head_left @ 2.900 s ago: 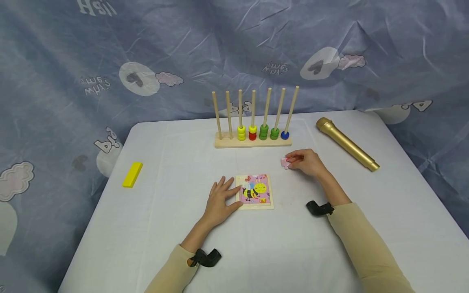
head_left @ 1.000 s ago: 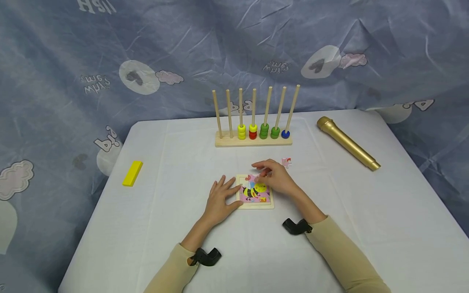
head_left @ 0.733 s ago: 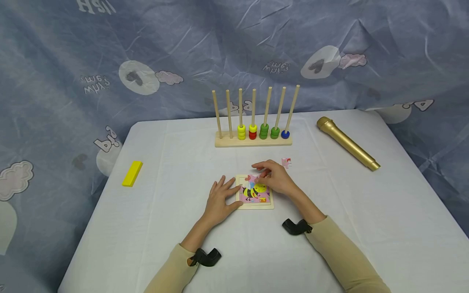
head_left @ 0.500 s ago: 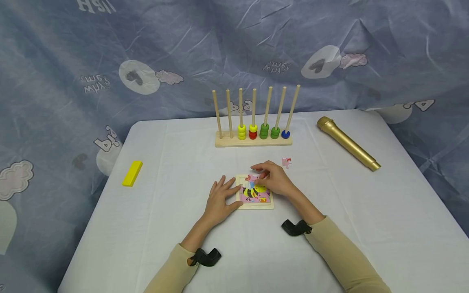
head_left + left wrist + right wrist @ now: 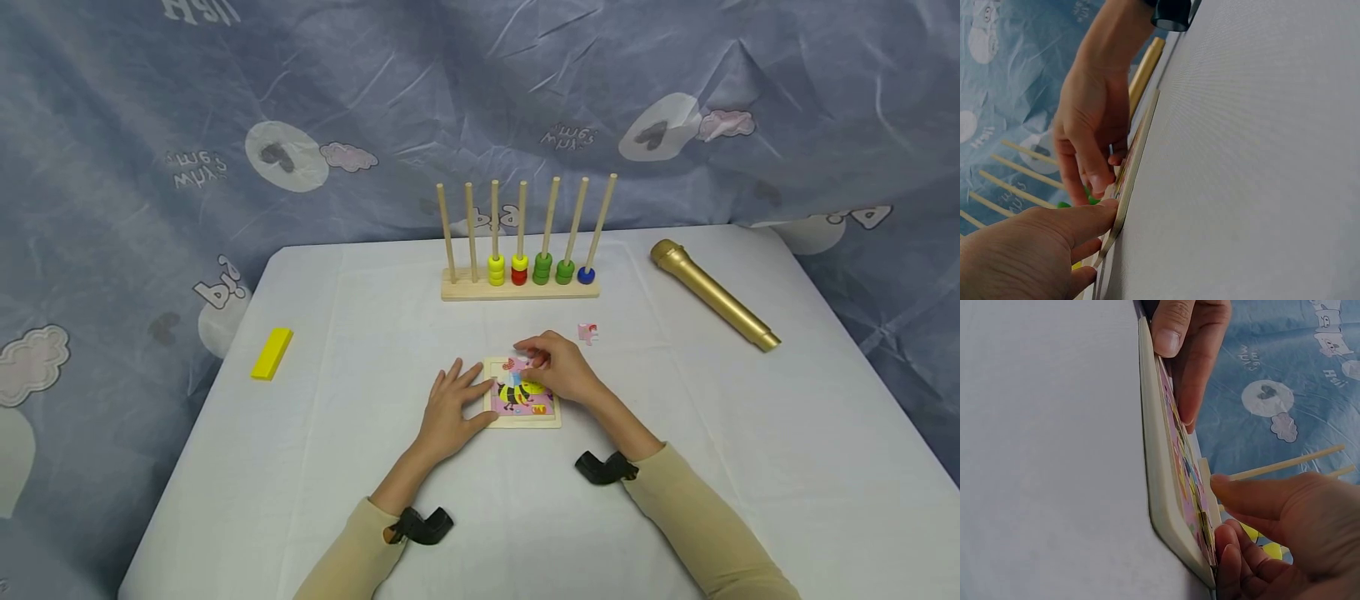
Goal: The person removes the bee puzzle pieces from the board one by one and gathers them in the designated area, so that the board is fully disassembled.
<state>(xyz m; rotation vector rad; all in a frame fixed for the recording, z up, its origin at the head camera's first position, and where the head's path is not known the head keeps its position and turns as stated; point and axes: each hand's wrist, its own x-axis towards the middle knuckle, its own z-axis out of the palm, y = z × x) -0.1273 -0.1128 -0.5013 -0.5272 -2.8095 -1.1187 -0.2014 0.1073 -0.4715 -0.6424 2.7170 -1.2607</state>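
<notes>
In the head view, a flat square wooden jigsaw puzzle with a yellow-and-black bee on pink (image 5: 525,422) lay on a bench under white cloth (image 5: 495,500), between the two hands; the bare left hand (image 5: 446,417) had its fingers spread, thumb and forefinger touching the puzzle's left edge, its grip clasped round nothing; the bare right hand (image 5: 562,367) was over the puzzle's upper right part, fingers bent, and whether its grip pinched a piece could not be told; a small pink jigsaw piece with a red patch (image 5: 587,333) lay loose beyond the right hand; farther back stood a pale wooden bead rack with seven upright pegs (image 5: 480,290), yellow, red, green and blue beads low on five of them; a long gold microphone-shaped object (image 5: 716,296) lay aslant at the right, a flat yellow oblong block (image 5: 272,354) well apart at the left; in the left wrist view, the left thumb rested on the puzzle's edge and the right hand's fingers pointed downward just beyond; in the right wrist view, the left thumb touched the puzzle's rim, while curled right fingers were close against its other end.
</notes>
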